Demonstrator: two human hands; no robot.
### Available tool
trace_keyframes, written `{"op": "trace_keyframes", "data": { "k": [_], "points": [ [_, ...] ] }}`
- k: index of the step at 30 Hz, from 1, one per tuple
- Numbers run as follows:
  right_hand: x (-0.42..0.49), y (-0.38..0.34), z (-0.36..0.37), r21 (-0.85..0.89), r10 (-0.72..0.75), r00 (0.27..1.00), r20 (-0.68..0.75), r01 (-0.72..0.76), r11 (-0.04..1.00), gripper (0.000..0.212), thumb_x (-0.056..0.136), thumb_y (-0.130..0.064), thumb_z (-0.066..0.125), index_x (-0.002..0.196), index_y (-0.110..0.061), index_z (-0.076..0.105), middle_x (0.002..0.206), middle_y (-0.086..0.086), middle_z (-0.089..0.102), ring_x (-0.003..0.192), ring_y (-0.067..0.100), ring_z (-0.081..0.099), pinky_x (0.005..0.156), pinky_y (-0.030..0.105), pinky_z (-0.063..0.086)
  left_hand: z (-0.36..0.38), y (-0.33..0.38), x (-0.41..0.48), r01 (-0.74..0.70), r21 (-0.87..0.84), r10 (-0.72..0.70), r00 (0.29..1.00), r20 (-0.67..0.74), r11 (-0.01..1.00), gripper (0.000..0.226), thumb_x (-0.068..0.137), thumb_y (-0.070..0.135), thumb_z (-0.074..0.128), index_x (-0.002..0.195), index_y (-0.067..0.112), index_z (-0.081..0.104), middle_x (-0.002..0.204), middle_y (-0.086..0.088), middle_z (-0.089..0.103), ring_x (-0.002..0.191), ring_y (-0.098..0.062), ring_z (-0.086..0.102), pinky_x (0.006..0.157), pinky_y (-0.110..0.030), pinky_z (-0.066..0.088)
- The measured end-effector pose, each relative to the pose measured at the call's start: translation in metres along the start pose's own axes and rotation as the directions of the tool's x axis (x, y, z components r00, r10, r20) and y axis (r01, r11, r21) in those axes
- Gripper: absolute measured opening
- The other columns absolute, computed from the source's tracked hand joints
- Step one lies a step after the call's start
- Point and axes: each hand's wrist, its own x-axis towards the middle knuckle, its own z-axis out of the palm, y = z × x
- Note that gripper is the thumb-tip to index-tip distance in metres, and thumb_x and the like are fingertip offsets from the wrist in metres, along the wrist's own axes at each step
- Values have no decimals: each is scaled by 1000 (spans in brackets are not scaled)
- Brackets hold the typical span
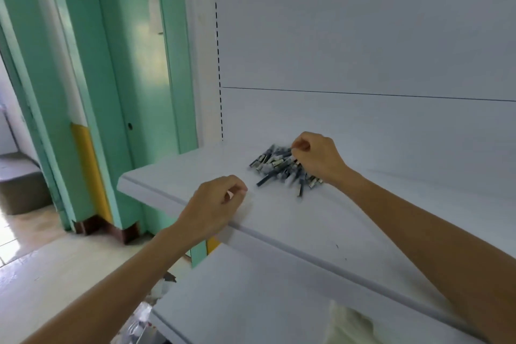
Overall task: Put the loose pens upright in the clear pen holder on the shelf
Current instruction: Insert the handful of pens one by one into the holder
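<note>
Gathering loose pens [275,166] from a heap on the white shelf [178,173], my right hand [318,159] sits at the heap's right end. Its fingers are curled down into the heap, with thumb and forefinger pressed together on the ends of the uppermost pens. The pens lie flat and mostly parallel, their long axis slanting from the right hand toward the shelf's left end. A few stragglers cross the heap on its near side.

My left hand [215,201] hangs to the near left of the heap, apart from it, over the shelf's front lip. Its fingers are curled and the thumb meets the fingertips, but motion blur keeps me from telling whether it holds anything. The right hand is plainly the nearer of the two, in contact with the pens.

No clear pen holder shows anywhere around the heap, so I cannot say which way the pens must travel. My read is that the pick-up is in hand, and any pen lifted will need turning from flat to upright before it goes in.
</note>
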Motion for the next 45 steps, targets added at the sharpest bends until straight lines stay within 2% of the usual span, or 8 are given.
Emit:
{"op": "trace_keyframes", "data": {
  "k": [3, 12, 22, 25, 31, 40, 43, 45],
  "points": [
    [27, 5, 14, -35, 6, 1000, 17, -5, 999, 18, 90, -9, 53, 106, -7, 62, 105, 7, 61, 90, 14, 54, 79, 20, 42, -2, -15, 35, -4, -9, 3, 998, -55, 1000, 10, 92, 19, 54, 89, 27, 60, 85, 14, 59, 73, -10, 55, 69, -20, 40],
    [88, 2, 54, -137, 30, 1000, 7, -29, 990, 26, 89, 2, 47, 112, -5, 58, 103, 5, 58, 92, 15, 54, 77, 20, 43, 21, -80, 149, 23, -87, -4, 979, 206, 996, 16, 92, 19, 50, 99, 18, 65, 103, 2, 64, 86, -9, 55, 65, -9, 37],
    [116, -9, 90, -524, 275, 959, 74, -197, 828, 21, 86, -10, 51, 106, -8, 59, 106, 9, 62, 94, 25, 59, 83, 37, 51, 47, -89, 214, -10, -48, 29, 908, 417, 999, 34, 82, 41, 63, 101, 15, 54, 102, -4, 65, 88, -21, 62, 79, -35, 49],
    [118, -15, 98, -657, 292, 954, 65, -179, 732, 21, 86, -14, 53, 105, -7, 58, 103, 10, 63, 91, 26, 59, 78, 36, 52, 35, -99, 219, 34, -56, -3, 876, 483, 998, 28, 79, 28, 66, 95, 13, 49, 97, -8, 68, 71, -20, 61, 67, -32, 51],
    [121, -26, 121, -730, 352, 931, 95, -175, 660, 26, 88, -23, 56, 110, -9, 57, 108, 8, 61, 97, 25, 58, 76, 32, 45, 3, -131, 223, -45, 109, -18, 854, 520, 993, 31, 79, 28, 65, 98, 4, 61, 96, -10, 65, 74, -20, 55, 59, -26, 41],
    [125, -49, 154, -685, 389, 918, 79, -234, 690, 29, 95, -27, 46, 116, -8, 52, 113, 11, 57, 100, 28, 57, 81, 35, 47, -17, -155, 220, 0, -111, 65, 810, 582, 994, 22, 86, 24, 63, 68, 11, 60, 54, 5, 59, 48, -4, 51, 42, -6, 35],
    [122, -55, 156, -677, 443, 890, 109, -259, 688, 29, 92, -18, 47, 118, -7, 51, 116, 12, 55, 100, 29, 57, 80, 34, 46, -21, -157, 220, 52, -137, 42, 794, 606, 989, 29, 85, 10, 53, 56, 10, 52, 58, -3, 62, 50, -10, 54, 52, -8, 43],
    [121, -59, 153, -665, 487, 867, 106, -302, 683, 28, 88, -15, 51, 114, -5, 52, 109, 12, 55, 92, 26, 56, 72, 31, 45, -22, -158, 221, 110, -195, 36, 781, 623, 975, 29, 86, 4, 46, 57, 6, 52, 69, -11, 64, 56, -18, 56, 71, -25, 54]
  ]
}}
